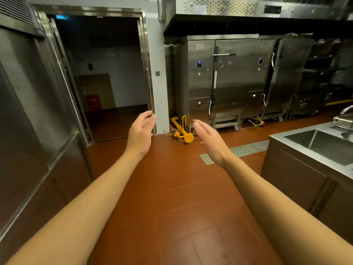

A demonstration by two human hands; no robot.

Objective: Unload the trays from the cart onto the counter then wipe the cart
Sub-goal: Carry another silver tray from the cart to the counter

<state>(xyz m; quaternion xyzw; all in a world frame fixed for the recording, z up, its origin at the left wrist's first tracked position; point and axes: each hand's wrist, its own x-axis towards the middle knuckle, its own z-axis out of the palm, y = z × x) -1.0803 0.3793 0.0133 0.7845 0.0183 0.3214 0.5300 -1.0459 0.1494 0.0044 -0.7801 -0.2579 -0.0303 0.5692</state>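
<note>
Left hand and right hand held out over red floor, fingers relaxed, holding nothing. Steamer displays unreadable.

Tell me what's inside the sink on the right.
The sink basin looks bare steel where visible; its right part runs out of frame and the near wall hides the front floor. Both hands are empty.
</note>
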